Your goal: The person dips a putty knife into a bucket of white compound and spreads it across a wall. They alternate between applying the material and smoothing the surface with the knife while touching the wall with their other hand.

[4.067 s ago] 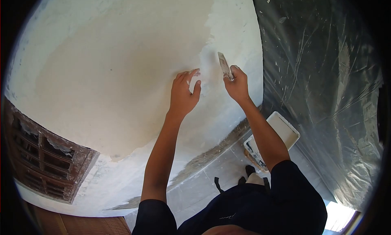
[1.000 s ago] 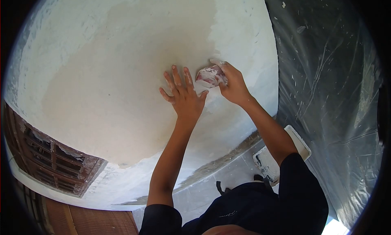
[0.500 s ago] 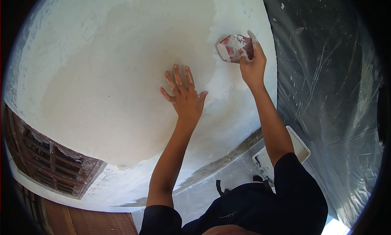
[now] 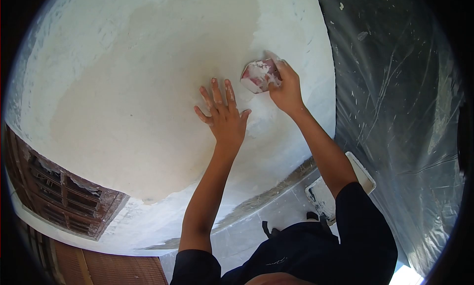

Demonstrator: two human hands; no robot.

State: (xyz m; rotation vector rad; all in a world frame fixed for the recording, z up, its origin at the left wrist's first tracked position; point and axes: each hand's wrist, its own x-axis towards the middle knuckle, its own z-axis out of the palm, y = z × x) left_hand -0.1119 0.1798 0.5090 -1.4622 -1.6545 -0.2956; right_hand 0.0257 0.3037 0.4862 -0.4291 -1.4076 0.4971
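My right hand (image 4: 286, 87) grips a maroon putty spreader (image 4: 260, 76) smeared with white paste. The spreader lies close against the wall (image 4: 123, 87), near the boundary between a damp-looking beige patch and whiter plaster. To its left, my left hand (image 4: 225, 114) rests flat on the wall with fingers spread and some white paste on the fingertips. Nothing is in that hand.
Dark plastic sheeting (image 4: 385, 87) with white spatters hangs along the right. A white paste-stained tray (image 4: 363, 171) sits on the grey floor (image 4: 247, 233) beside my right arm. At lower left is a brown wooden vent frame (image 4: 64, 191), above a reddish-brown slatted panel (image 4: 118, 270).
My right hand has moved left and slightly down across the wall with the spreader, closer to my left hand. The left hand has stayed in place.
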